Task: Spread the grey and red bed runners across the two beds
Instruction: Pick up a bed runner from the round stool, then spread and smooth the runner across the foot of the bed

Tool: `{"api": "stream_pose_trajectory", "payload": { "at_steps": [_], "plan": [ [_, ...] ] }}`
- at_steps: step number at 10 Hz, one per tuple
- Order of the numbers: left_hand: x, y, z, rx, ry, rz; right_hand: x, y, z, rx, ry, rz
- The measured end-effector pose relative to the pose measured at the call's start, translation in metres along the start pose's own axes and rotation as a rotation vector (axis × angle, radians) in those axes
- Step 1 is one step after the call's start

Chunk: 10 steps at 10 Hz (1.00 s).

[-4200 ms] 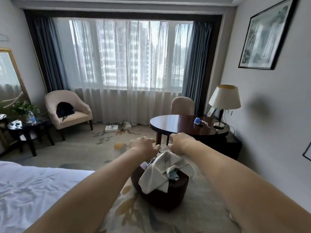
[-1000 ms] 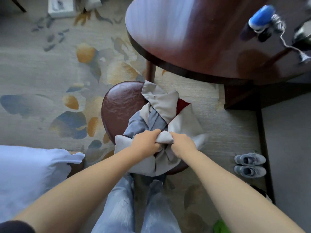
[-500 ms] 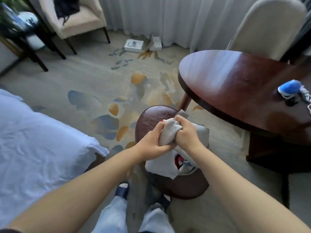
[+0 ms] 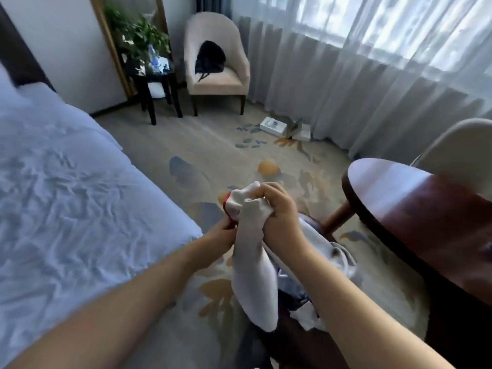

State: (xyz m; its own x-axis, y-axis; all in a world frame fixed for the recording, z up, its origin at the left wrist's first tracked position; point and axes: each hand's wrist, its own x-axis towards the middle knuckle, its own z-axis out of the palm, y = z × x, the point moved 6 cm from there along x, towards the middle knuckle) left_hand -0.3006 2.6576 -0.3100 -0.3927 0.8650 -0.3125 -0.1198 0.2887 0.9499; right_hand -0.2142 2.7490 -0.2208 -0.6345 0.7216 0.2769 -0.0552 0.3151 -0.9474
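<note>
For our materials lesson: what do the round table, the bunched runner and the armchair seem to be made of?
Round table: dark wood, glossy varnish, going by window glare.
Runner: soft woven cloth, matte, pale grey with a red edge; it folds and hangs limp.
Armchair: cream fabric upholstery, probably, on dark, likely wooden legs.

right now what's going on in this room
A person is gathering up a bunched bed runner, pale grey with a red edge showing. The right hand grips the top of the bundle and the left hand holds it just below. The rest of the cloth trails down towards the floor. The white bed on the left has no runner on it yet.
</note>
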Motion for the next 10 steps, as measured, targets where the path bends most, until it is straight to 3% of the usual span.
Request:
{"api": "stream_pose_trajectory", "payload": {
  "at_steps": [1,2,4,5,6,7,8,9,10],
  "plan": [
    [-0.049,0.016,-0.069,-0.048,0.094,0.102,-0.006,-0.016,0.079,0.051,-0.109,0.045],
    [-0.097,0.044,-0.134,-0.101,0.127,0.265,-0.012,-0.041,0.153,0.002,-0.172,-0.031],
    [-0.177,0.069,-0.267,-0.088,0.427,0.334,-0.022,-0.106,0.296,-0.066,-0.268,-0.252],
    [-0.200,0.083,-0.324,-0.033,0.569,0.378,-0.021,-0.148,0.357,-0.118,-0.403,-0.339],
    [-0.219,0.092,-0.379,0.331,0.824,0.093,-0.018,-0.189,0.418,-0.207,-0.519,-0.499],
    [-0.242,0.130,-0.461,0.250,0.973,0.549,-0.007,-0.230,0.478,-0.274,-0.611,-0.640],
    [-0.287,0.175,-0.529,0.469,1.042,0.681,0.009,-0.271,0.537,-0.303,-0.683,-0.859],
    [-0.313,0.203,-0.581,0.552,1.050,0.727,0.043,-0.291,0.585,-0.148,-0.588,-0.909],
    [-0.329,0.197,-0.622,0.862,0.967,0.620,0.079,-0.279,0.628,0.020,-0.387,-0.803]
  ]
}}
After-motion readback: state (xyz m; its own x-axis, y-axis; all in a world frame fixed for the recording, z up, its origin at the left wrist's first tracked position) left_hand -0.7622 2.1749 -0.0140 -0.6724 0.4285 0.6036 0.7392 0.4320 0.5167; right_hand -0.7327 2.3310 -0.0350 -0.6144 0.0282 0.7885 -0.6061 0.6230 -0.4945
